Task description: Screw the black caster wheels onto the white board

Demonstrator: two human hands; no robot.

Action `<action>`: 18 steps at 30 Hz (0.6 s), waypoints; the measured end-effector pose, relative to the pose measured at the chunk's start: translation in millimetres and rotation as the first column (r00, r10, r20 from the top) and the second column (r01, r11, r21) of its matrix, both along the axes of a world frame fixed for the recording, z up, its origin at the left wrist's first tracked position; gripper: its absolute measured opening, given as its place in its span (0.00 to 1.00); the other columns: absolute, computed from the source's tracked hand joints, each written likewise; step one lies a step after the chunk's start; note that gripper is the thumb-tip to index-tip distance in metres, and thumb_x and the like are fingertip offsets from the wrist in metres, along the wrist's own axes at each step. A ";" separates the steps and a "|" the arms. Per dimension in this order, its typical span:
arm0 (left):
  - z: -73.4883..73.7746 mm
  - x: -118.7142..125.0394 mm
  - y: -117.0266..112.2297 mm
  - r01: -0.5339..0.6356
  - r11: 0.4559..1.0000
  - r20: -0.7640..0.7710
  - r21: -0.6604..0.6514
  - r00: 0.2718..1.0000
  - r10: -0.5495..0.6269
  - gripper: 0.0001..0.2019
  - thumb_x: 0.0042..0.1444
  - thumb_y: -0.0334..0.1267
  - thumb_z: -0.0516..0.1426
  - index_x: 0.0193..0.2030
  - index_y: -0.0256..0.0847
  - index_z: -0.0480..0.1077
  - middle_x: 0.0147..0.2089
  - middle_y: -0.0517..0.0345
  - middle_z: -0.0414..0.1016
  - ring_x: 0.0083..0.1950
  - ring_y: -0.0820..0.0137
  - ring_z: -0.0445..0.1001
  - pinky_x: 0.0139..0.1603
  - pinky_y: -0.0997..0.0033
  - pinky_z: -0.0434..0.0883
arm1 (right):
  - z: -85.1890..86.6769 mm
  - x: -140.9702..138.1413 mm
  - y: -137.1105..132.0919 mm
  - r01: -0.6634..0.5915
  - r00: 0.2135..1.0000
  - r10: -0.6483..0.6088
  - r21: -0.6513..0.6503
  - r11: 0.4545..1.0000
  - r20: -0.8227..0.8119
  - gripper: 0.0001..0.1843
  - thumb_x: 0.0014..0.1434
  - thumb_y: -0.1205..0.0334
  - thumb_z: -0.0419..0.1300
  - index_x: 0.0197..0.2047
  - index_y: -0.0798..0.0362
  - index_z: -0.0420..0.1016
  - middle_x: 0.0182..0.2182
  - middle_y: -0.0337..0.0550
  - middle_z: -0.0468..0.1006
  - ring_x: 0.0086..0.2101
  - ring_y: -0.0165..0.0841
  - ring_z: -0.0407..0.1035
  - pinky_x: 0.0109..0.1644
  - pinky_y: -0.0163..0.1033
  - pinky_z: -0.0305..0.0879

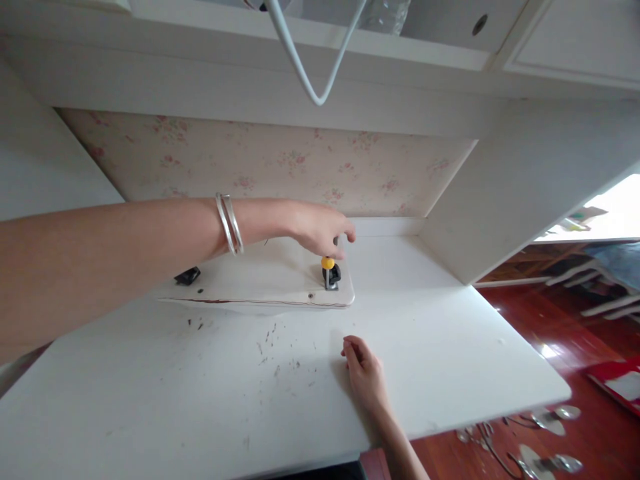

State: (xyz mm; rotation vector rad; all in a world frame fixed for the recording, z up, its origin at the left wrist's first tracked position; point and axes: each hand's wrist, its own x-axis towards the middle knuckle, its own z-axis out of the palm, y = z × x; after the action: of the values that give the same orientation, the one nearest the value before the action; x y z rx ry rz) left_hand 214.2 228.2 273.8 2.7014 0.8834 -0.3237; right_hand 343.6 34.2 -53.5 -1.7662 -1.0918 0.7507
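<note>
My left hand, with two silver bangles on the wrist, reaches across from the left above a white board. Its thumb and forefinger are apart, just above a yellow-topped tool with a metal shaft, seemingly a short screwdriver. I cannot tell whether the thumb touches it. The tool stands upright by a black fitting on a metal plate at the board's right end. My right hand rests on the white desk top, fingers curled together; what they hold, if anything, is hidden.
Another black fitting sits on the board's left part, beside my forearm. Dark crumbs lie scattered on the desk. A white cable hangs from the shelf above. Right of the desk, a lamp with several arms lies on the red floor.
</note>
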 end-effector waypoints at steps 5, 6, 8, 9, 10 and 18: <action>-4.2 3.1 4.8 -0.149 0.987 -0.097 -0.055 0.985 0.143 0.28 0.59 0.47 0.49 0.65 0.41 0.66 0.42 0.47 0.81 0.33 0.63 0.77 0.38 0.66 0.71 | -3.1 0.8 0.0 -0.007 1.000 0.007 -0.001 1.000 -0.001 0.21 0.64 0.43 0.52 0.43 0.50 0.76 0.31 0.43 0.79 0.31 0.37 0.72 0.37 0.39 0.66; -4.2 4.1 4.5 -0.112 0.993 -0.094 -0.047 0.990 0.107 0.27 0.58 0.43 0.50 0.64 0.42 0.68 0.43 0.47 0.81 0.34 0.62 0.77 0.40 0.65 0.70 | -3.6 0.9 -0.1 -0.009 1.000 0.009 -0.002 1.000 -0.001 0.21 0.64 0.43 0.52 0.44 0.50 0.76 0.31 0.43 0.79 0.31 0.37 0.72 0.37 0.39 0.66; -3.3 5.7 2.7 0.056 0.998 -0.064 -0.022 0.996 -0.057 0.26 0.54 0.36 0.52 0.60 0.44 0.72 0.47 0.49 0.81 0.41 0.61 0.77 0.44 0.65 0.69 | -4.0 1.0 -0.6 -0.012 1.000 0.012 -0.003 1.000 0.000 0.21 0.64 0.43 0.52 0.44 0.50 0.76 0.31 0.43 0.79 0.32 0.37 0.72 0.37 0.38 0.66; -2.7 6.3 1.3 0.144 0.990 -0.051 -0.010 0.988 -0.144 0.26 0.52 0.34 0.53 0.59 0.45 0.74 0.49 0.50 0.80 0.44 0.60 0.76 0.46 0.66 0.68 | -4.1 1.0 -0.8 -0.014 1.000 0.014 -0.004 1.000 0.002 0.21 0.64 0.43 0.52 0.44 0.50 0.76 0.31 0.43 0.79 0.32 0.37 0.72 0.37 0.38 0.66; -2.1 6.7 0.0 0.212 0.977 -0.042 0.002 0.976 -0.212 0.27 0.51 0.33 0.53 0.58 0.46 0.74 0.51 0.51 0.79 0.46 0.60 0.75 0.48 0.66 0.67 | -4.1 1.0 -0.9 -0.015 1.000 0.015 -0.004 1.000 0.003 0.21 0.64 0.43 0.52 0.44 0.50 0.76 0.31 0.43 0.79 0.32 0.37 0.72 0.37 0.38 0.66; -2.0 8.1 -3.3 -0.177 0.984 -0.094 0.012 0.980 0.177 0.27 0.62 0.49 0.48 0.64 0.40 0.68 0.41 0.46 0.80 0.33 0.62 0.76 0.40 0.64 0.69 | -4.4 0.7 -0.7 -0.016 1.000 0.016 -0.006 1.000 0.000 0.21 0.64 0.43 0.52 0.44 0.50 0.76 0.31 0.43 0.79 0.31 0.36 0.72 0.37 0.38 0.66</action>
State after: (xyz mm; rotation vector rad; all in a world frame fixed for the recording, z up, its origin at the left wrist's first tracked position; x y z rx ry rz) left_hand 222.4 224.9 271.9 2.6048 1.1437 -0.4137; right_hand 344.2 33.5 -58.0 -1.7648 -1.1061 0.7640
